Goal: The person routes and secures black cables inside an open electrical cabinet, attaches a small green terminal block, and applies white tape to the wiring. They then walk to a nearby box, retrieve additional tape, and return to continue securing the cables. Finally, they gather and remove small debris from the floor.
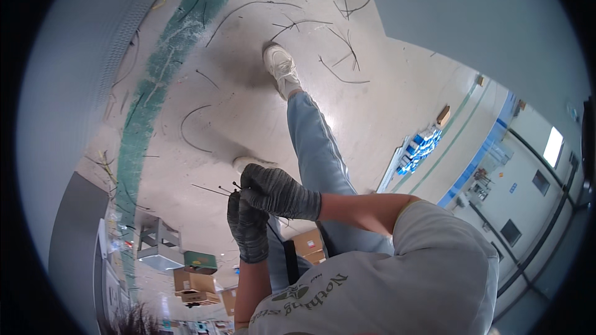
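Observation:
Both my hands wear dark grey knitted gloves and meet in front of my body, fingers closed. My right hand (pixel 279 192) lies over the upper end of my left hand (pixel 248 226), so the fingertips partly hide one another. Several thin black cable ends (pixel 214 190) stick out to the left from between the hands. Another stretch of black cable (pixel 274 232) runs down from beneath them. How the cable pieces are shared between the two hands is hidden by the gloves.
Cut black cable pieces (pixel 196 129) lie scattered over the pale floor (pixel 242 93), around my shoe (pixel 280 65). A worn green stripe (pixel 144 102) crosses it. Cardboard boxes (pixel 194 282) and a grey step stool (pixel 160 249) stand lower left; blue-and-white packages (pixel 420 149) at right.

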The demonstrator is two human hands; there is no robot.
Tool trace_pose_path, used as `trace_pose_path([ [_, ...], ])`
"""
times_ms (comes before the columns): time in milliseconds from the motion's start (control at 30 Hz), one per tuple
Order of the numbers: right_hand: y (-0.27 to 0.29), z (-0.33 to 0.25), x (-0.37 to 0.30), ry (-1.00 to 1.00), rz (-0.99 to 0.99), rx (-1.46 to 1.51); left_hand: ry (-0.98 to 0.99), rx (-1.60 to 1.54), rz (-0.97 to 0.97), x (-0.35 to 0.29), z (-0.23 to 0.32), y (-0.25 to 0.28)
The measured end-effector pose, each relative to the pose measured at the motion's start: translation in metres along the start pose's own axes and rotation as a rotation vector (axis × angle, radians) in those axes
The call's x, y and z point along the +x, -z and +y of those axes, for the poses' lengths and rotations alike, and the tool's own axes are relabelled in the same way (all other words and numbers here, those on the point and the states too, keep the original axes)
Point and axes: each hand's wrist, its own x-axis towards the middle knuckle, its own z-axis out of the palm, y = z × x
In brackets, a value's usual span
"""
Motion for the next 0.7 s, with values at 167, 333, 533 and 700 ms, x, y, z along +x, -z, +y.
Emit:
trace_pose_path([
  [167,-0.032,-0.082,-0.088,-0.105,0.065,0.260,-0.090,0.148,-0.097,-0.101,0.023,0.020],
  [333,-0.051,-0.162,-0.161,-0.185,0.071,0.322,-0.206,0.138,-0.124,-0.188,0.042,0.022],
  [533,-0.038,-0.271,-0.195,-0.161,-0.173,-0.013,-0.303,0.161,-0.108,-0.277,0.070,0.008],
  [700,-0.046,-0.348,-0.210,-0.336,-0.426,0.025,-0.493,0.138,-0.011,-0.332,0.085,0.004],
])
